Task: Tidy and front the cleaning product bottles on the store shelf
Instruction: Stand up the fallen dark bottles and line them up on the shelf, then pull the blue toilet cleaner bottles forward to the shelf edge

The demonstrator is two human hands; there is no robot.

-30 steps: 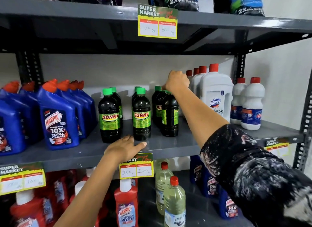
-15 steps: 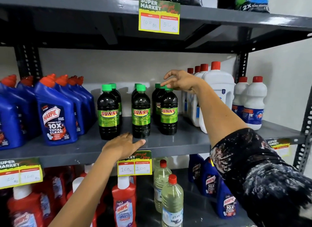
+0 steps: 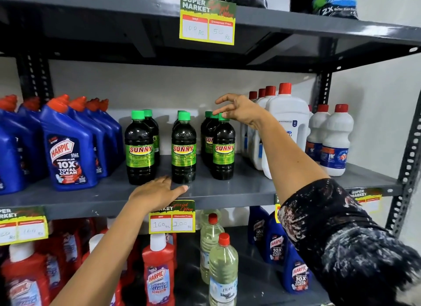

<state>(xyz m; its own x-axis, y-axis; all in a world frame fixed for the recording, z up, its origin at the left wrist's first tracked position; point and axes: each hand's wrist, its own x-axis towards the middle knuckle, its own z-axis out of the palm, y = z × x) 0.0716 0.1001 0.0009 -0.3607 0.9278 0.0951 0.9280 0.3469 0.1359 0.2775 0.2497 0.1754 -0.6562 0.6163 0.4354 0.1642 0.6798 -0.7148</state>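
Observation:
Dark Sunny bottles with green caps stand in three rows on the middle shelf (image 3: pixel 250 187): a left front bottle (image 3: pixel 139 149), a middle one (image 3: pixel 183 148) and a right one (image 3: pixel 223 149), all labels facing out. My right hand (image 3: pixel 239 111) hovers just above the right row's caps, fingers spread, holding nothing. My left hand (image 3: pixel 157 193) lies flat on the shelf's front edge, below the left and middle bottles. Blue Harpic bottles (image 3: pixel 68 151) fill the shelf's left. White bottles with red caps (image 3: pixel 288 128) stand on the right.
Two smaller white bottles (image 3: pixel 335 141) stand at the far right by the shelf post (image 3: pixel 410 160). The lower shelf holds red Harpic bottles (image 3: pixel 158 274), pale clear bottles (image 3: pixel 223 269) and blue Harpic bottles (image 3: pixel 298 276). Price tags (image 3: pixel 172 220) hang on the shelf edges.
My right hand let go of the right front Sunny bottle, which now shows its label, and lifted with fingers spread. My left hand stayed on the shelf edge.

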